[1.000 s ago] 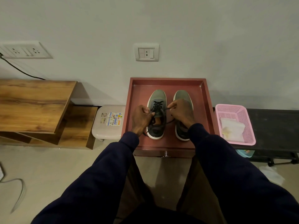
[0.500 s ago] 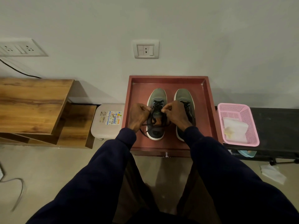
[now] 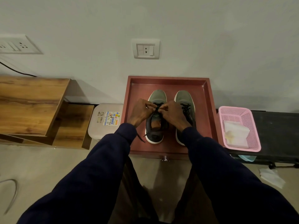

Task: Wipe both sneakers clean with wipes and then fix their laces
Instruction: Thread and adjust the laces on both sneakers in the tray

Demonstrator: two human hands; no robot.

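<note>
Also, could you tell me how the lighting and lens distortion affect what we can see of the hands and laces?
Head view: dim, flat, greenish light, no glare; the thin black laces blend into the grey-green white-soled sneaker under the hands. Head view: wide-angle distortion skews the white wall socket plate at the left edge. Head view: left hand and right hand are sharp, pinching the laces.
</note>
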